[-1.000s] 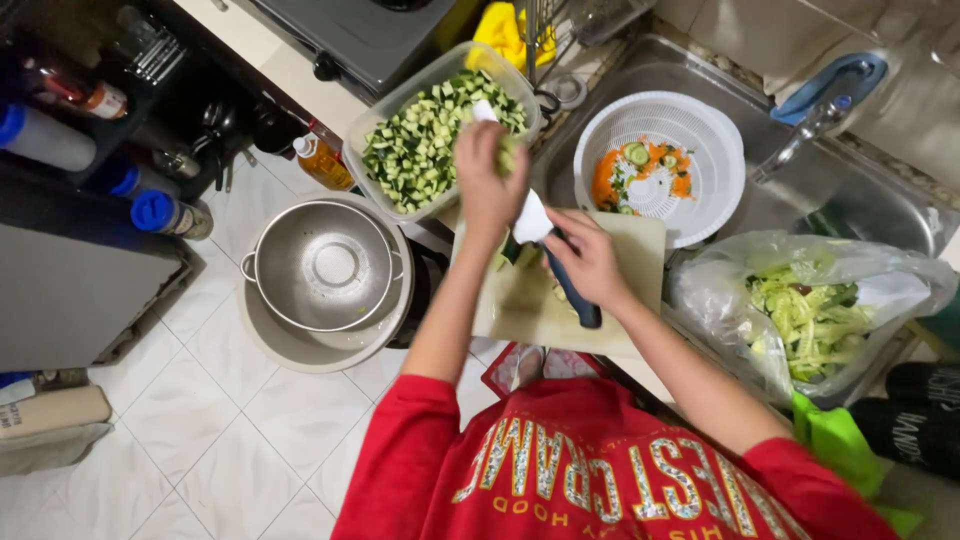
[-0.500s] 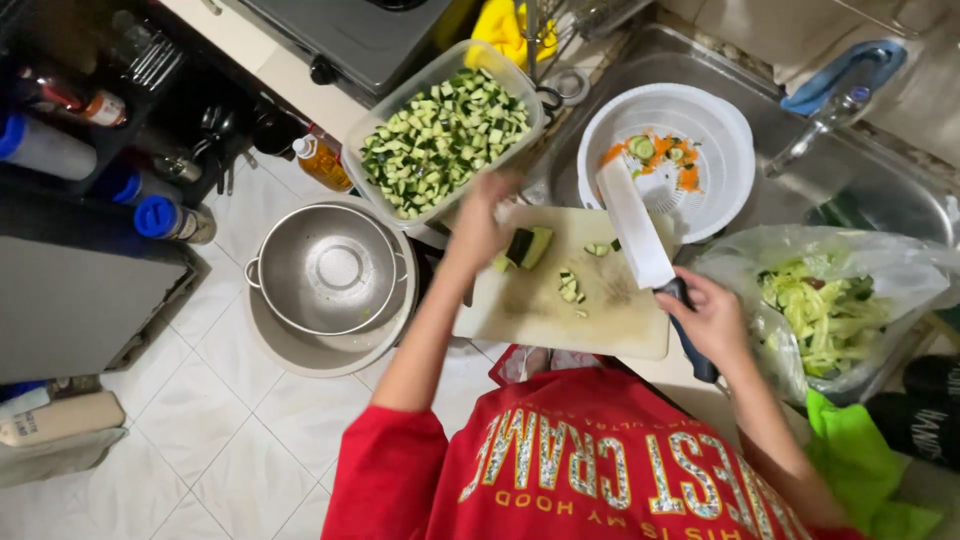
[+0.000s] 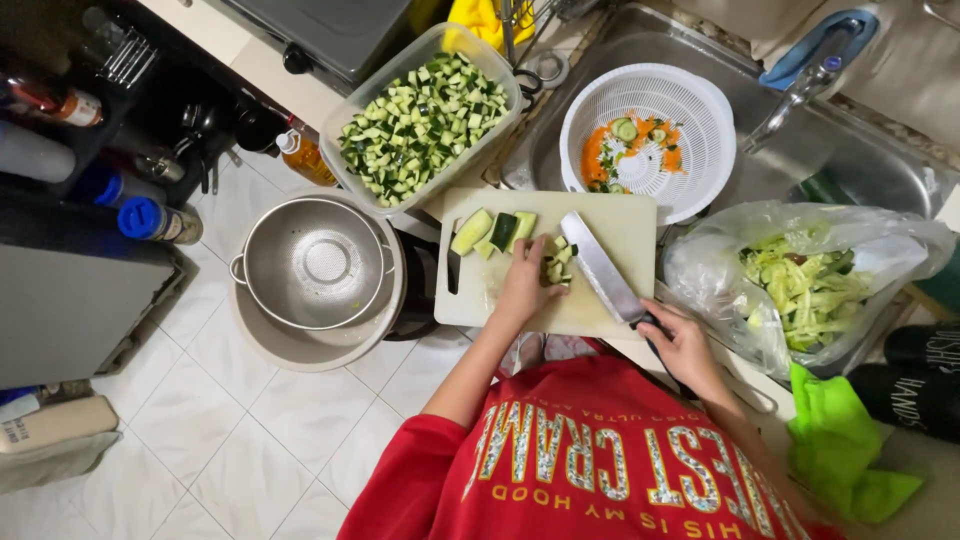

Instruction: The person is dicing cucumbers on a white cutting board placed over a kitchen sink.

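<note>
A pale cutting board [image 3: 630, 232] lies across the counter edge beside the sink. On it sit long cucumber pieces [image 3: 492, 231] and a small heap of cut chunks [image 3: 556, 262]. My left hand [image 3: 525, 285] rests fingers-down on the board, touching the chunks. My right hand [image 3: 678, 343] grips the dark handle of a broad kitchen knife [image 3: 597, 268], whose blade lies flat over the board next to the chunks. A clear tub [image 3: 352, 188] behind the board is full of diced cucumber.
A white colander [image 3: 700, 110] with carrot and cucumber slices sits in the steel sink [image 3: 860, 150]. A plastic bag of green peelings [image 3: 800, 285] lies right. A metal strainer in a bowl [image 3: 315, 265] stands on the tiled floor, bottles [image 3: 155, 218] beside it.
My left hand came down from the tub onto the cucumber on the board. My right hand swung the knife out to the right, then back beside the cut chunks.
</note>
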